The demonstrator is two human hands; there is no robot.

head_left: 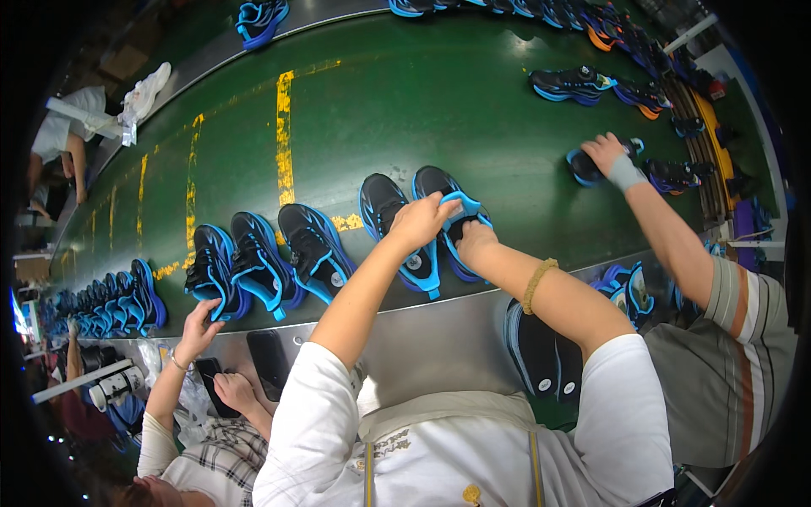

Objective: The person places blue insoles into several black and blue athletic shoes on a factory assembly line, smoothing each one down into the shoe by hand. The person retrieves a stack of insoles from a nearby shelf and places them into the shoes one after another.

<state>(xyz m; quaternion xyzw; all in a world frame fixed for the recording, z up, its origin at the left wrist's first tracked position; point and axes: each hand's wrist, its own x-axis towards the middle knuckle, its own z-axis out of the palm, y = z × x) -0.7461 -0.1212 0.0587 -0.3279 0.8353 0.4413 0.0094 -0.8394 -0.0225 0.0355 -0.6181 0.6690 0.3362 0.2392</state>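
Observation:
On the green belt before me lies a black and blue sneaker, its toe pointing away. My left hand pinches the light-blue lined tongue of this shoe from above. Inside the shoe's opening are the fingers of my right hand; the fingertips are hidden by the collar. A matching sneaker rests just to the left, partly behind my left forearm, with a round white sticker on its insole. Black insoles with round white stickers lie beside my right arm.
More sneakers line the belt at left. A co-worker's hand touches one shoe's heel; another co-worker's hand is on a shoe at right. A metal ledge edges the belt, with a dark phone on it.

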